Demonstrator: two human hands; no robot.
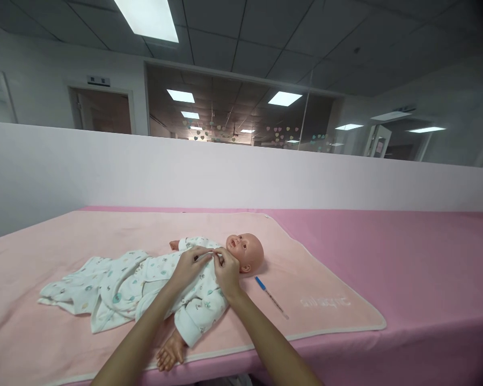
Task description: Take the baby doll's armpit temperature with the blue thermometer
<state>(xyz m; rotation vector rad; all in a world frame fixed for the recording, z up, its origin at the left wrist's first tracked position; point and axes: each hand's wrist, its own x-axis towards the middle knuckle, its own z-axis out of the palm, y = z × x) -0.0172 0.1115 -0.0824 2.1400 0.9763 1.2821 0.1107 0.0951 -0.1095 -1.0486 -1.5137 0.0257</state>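
A baby doll [253,248] lies on its back, its bald head to the right. It wears a white baby gown [123,284] with a small coloured print, spread out to the left. At the gown's neckline, below the doll's chin, my left hand [190,265] pinches the fabric with thumb and fingertips. Close beside it, my right hand [227,272] grips the collar edge, fingers curled. The fingertips of both hands nearly meet; whether a fastener lies between them is too small to tell. One doll hand [172,351] sticks out of the near sleeve.
A slim clear stick with a blue end [271,296], perhaps a thermometer, lies right of the doll. Underneath is a peach blanket [326,279] with pale lettering, over a pink table cover [426,268]. A low white partition [241,177] stands behind, with glass above.
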